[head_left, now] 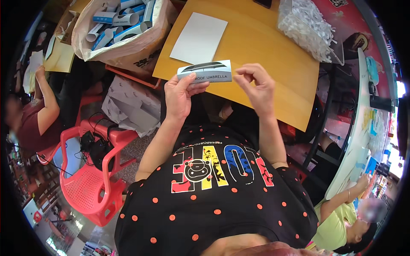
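Note:
My left hand [181, 94] grips a rolled paper sleeve [218, 76], light grey-blue with a dark umbrella printed on it. The thumb lies over its front and the fingers curl behind. Just off the sleeve's right end is my right hand [259, 87], its thumb and fingers bent together. Whether anything small sits between those fingertips is too fine to make out. On the wooden table [273, 85] beyond the sleeve lies a stack of white paper sheets [200, 37].
A large white sack [124, 55] full of blue and white paper tubes [126, 20] stands left of the table. At the far right, a clear bin [307, 32] heaps with white strips. A red plastic chair [92, 175] is at left. Other people sit on both sides.

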Demonstrator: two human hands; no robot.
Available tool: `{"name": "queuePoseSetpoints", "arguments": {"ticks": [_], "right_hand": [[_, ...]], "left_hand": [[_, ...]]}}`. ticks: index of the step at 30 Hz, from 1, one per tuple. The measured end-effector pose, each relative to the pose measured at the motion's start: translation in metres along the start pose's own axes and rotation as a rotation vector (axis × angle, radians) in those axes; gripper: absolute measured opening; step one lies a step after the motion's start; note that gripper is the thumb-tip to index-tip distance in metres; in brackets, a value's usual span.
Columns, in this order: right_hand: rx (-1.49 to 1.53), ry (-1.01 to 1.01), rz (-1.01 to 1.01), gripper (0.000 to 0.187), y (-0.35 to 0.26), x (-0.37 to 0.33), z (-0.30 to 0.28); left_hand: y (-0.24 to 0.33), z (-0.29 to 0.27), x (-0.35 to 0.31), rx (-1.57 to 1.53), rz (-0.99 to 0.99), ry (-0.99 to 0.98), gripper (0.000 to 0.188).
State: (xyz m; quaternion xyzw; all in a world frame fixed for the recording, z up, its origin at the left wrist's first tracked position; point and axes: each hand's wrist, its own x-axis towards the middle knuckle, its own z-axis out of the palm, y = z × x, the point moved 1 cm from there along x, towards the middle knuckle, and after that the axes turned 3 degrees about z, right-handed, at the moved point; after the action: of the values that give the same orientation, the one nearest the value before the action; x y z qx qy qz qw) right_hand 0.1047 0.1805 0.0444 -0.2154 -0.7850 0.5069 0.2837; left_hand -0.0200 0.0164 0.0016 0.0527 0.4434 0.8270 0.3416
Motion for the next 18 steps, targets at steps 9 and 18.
{"name": "queuePoseSetpoints", "arguments": {"ticks": [9,18], "right_hand": [[0.371,0.081,0.325,0.008,0.023,-0.012,0.013],[0.753,0.024,0.523,0.008,0.049,-0.014,0.018]], "left_hand": [[-0.006,0.012,-0.001,0.058,0.041,-0.047,0.020],[-0.014,0.011,-0.002,0.159,0.114,-0.029,0.020]]}}
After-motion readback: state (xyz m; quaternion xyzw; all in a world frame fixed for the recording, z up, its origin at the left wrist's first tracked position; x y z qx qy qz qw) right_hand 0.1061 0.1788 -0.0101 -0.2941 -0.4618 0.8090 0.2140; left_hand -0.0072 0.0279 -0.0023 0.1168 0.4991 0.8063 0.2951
